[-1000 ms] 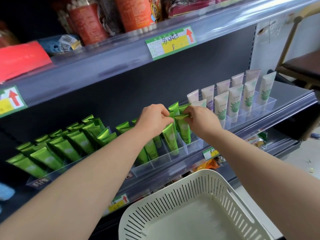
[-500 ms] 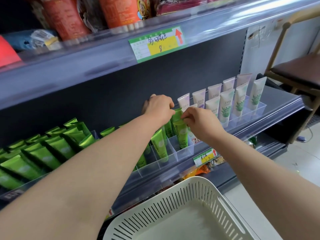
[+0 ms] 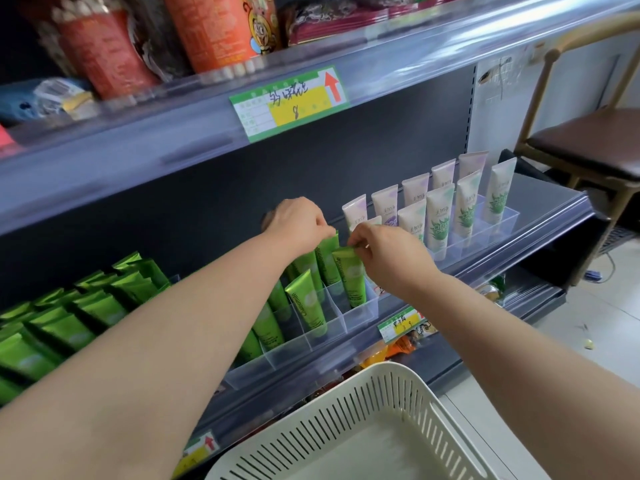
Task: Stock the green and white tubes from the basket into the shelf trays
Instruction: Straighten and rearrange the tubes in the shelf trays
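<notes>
- My right hand (image 3: 388,261) keeps a pinching grip on the crimped top edge of the front green tube (image 3: 351,282), with thumb and forefinger closed on it.
- My left hand (image 3: 301,225) has its fingers curled on the top of the rear green tube (image 3: 327,259), which stands at eleven o'clock from the front one. The fingertips are partly hidden, but it looks like a pinch.
- Both tubes stand crimped end up and lean back, in the right-end compartments of the clear tray (image 3: 360,322) on the shelf (image 3: 519,244).
- I judge that the step in hand is seating and straightening. The two tubes are in their slots but not yet let go.
- The white tubes (image 3: 440,220) stand in two rows in their own tray, at two o'clock from my hands.
- The basket (image 3: 311,424) is at six o'clock, below my arms. The part of its floor that I can see carries no tube.
- For the next move, I think each tube must be pushed down until it sits firm. Then both grips must open gently so the neighbours do not tip, and I should look into the basket for any tube left.
</notes>
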`<action>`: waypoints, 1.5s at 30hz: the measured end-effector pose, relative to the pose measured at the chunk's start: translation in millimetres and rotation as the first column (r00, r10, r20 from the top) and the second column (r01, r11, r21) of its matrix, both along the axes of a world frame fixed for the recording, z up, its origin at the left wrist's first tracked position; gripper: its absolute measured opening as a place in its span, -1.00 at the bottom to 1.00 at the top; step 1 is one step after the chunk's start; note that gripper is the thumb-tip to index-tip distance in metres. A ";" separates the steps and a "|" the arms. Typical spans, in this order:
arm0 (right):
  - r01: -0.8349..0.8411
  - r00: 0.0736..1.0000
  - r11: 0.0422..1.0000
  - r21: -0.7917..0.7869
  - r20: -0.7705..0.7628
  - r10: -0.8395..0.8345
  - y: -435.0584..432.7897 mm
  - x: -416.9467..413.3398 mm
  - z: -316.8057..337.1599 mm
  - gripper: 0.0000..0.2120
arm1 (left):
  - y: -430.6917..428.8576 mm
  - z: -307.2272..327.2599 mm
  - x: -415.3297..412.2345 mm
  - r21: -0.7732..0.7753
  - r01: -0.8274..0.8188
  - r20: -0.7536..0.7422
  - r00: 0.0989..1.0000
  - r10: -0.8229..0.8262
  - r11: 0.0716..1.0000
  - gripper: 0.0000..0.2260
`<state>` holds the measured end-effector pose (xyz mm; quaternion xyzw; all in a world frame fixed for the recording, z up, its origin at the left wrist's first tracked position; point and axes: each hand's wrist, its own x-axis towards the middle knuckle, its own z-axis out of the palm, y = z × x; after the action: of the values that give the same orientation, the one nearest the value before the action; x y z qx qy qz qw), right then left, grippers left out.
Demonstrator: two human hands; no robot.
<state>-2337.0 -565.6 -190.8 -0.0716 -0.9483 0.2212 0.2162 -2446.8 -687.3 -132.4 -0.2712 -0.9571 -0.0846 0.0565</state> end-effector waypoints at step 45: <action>0.022 0.998 0.999 0.050 0.053 -0.025 2.0 -4.5 2.3 -0.76 | 16.5 3.3 -1.8 -0.092 -0.038 0.034 0.999 0.041 0.995 -0.79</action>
<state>-2341.4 -563.6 -188.4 -0.0831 -0.9580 0.1932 0.1949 -2448.6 -670.8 -129.2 -0.2531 -0.9660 -0.0443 0.0287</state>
